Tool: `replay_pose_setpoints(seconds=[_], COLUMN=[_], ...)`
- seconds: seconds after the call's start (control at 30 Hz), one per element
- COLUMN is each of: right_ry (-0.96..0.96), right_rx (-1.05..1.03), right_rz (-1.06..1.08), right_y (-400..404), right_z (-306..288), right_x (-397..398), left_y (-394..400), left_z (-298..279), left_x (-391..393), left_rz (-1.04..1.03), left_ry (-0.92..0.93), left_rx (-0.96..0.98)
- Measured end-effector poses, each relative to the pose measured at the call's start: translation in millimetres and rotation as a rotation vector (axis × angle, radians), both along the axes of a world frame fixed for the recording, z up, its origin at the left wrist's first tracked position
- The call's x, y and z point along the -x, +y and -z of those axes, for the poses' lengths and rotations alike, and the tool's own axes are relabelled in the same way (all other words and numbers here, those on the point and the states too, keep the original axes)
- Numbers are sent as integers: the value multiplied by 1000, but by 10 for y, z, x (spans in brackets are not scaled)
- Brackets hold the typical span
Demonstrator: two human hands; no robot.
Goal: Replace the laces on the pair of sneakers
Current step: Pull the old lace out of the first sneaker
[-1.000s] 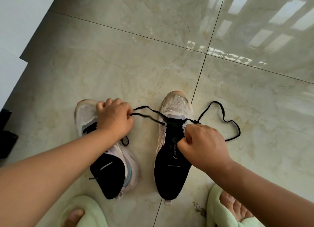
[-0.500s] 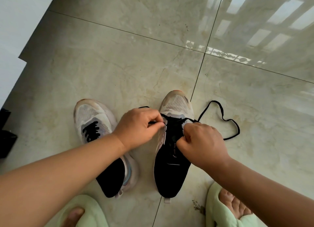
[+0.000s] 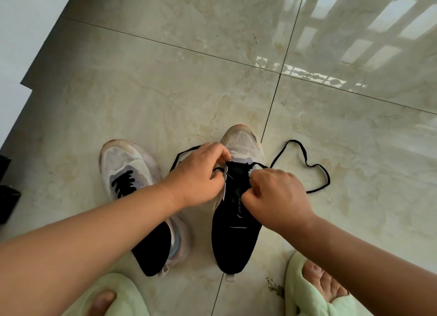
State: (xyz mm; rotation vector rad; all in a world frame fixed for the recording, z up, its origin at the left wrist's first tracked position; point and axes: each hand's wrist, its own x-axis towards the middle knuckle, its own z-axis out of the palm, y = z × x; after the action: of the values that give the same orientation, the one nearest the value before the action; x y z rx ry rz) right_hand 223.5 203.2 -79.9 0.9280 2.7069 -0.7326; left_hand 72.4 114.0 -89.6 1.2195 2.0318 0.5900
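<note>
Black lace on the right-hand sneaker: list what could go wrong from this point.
1. The black lace trails in a loose loop across the floor tile past the right hand; a pull could snag or knot it.
2. Both hands crowd the eyelets of the right-hand sneaker, and the left hand hides its own lace end, so an eyelet might get skipped.
3. The green slipper sits close by; a shifted foot could pin the lace.

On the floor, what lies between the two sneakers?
In the head view, mostly bare beige floor tile. Near the toes, a loop of the black lace and the left hand cross the gap toward the right sneaker.
</note>
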Motion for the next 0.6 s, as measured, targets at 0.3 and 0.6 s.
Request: replay_pose_setpoints(seconds=[0.3,0.6], right_ry=[4,56], right_rx=[5,52], right_rz=[17,33], right_y=[-11,-20], right_z=[5,-10], right_x=[-1,-35], left_y=[-46,-144], left_z=[-32,56], left_x=[51,156], left_rz=[-51,-186], left_ry=[-30,143], left_rx=[-43,91])
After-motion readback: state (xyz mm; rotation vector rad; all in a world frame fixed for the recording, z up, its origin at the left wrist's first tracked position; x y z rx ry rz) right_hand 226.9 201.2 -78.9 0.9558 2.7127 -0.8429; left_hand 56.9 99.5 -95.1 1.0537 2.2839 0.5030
